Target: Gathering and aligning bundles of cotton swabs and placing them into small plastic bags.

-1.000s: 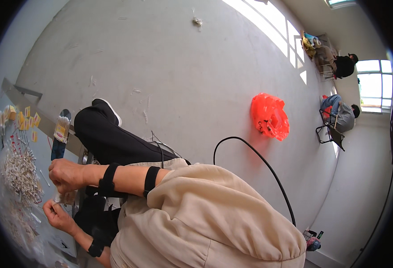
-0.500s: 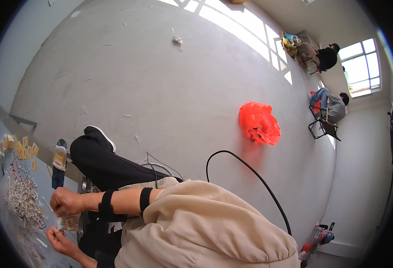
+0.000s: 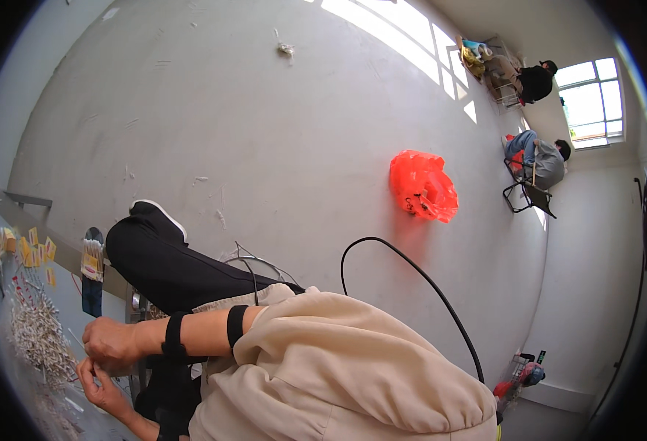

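Observation:
My right hand (image 3: 112,344) is closed over the table, knuckles up, beside a heap of loose cotton swabs (image 3: 40,331). Just below it in the picture, my left hand (image 3: 103,388) has its fingers curled, thumb and fingertips meeting the underside of the right hand. Whatever the fingers pinch is hidden between them. A pack of cotton swabs (image 3: 93,263) with a yellow and red label lies on a dark blue strip (image 3: 93,298) near my right hand. Small yellow cards or packets (image 3: 37,250) are scattered beyond the heap.
A table edge (image 3: 59,239) runs beside my leg (image 3: 184,268). On the floor stand an open red plastic bag (image 3: 423,187) and a looping black cable (image 3: 412,275). Two people sit far off by a window (image 3: 592,103), one on a folding chair (image 3: 533,198).
My hands have come together, covering the swab bundle that showed between them before. The view has shifted slightly, so the room sits a little higher and further left.

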`<state>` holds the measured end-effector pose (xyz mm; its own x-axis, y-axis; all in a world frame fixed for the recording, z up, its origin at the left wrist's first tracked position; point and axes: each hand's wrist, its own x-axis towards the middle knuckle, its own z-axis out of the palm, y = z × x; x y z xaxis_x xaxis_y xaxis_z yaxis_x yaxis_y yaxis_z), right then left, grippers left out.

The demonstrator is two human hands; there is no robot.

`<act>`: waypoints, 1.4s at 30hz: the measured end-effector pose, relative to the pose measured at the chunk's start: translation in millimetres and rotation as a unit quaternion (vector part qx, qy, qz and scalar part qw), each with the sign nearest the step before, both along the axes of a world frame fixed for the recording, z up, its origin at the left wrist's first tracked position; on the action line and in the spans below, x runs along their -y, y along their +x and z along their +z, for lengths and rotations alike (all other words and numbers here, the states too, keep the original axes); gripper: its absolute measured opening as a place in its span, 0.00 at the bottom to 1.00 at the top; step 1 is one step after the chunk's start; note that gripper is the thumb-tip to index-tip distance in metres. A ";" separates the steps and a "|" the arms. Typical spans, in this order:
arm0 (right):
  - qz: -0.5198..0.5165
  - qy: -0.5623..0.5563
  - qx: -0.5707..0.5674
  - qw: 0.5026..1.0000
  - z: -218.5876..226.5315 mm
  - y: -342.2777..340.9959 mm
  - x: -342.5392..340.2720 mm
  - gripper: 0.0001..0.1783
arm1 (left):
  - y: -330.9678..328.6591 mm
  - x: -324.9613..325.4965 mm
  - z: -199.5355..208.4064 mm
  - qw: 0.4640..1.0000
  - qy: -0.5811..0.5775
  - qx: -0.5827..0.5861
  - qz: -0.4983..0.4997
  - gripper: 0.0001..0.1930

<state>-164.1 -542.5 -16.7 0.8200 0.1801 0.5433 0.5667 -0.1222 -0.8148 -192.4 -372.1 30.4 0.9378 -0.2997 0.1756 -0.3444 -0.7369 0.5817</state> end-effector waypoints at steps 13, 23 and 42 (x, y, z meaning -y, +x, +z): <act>0.076 0.032 -0.009 0.997 -7.3 5.9 -1.2 0.10 | -7.5 27.7 15.8 0.996 0.084 -0.016 0.035 0.06; 0.168 0.089 -0.173 0.966 10.7 12.8 24.9 0.03 | -10.5 23.4 33.9 0.995 0.043 0.039 0.085 0.08; 0.169 0.129 -0.333 0.919 -4.1 20.8 24.1 0.04 | 2.2 21.8 24.5 0.994 -0.019 0.004 0.106 0.05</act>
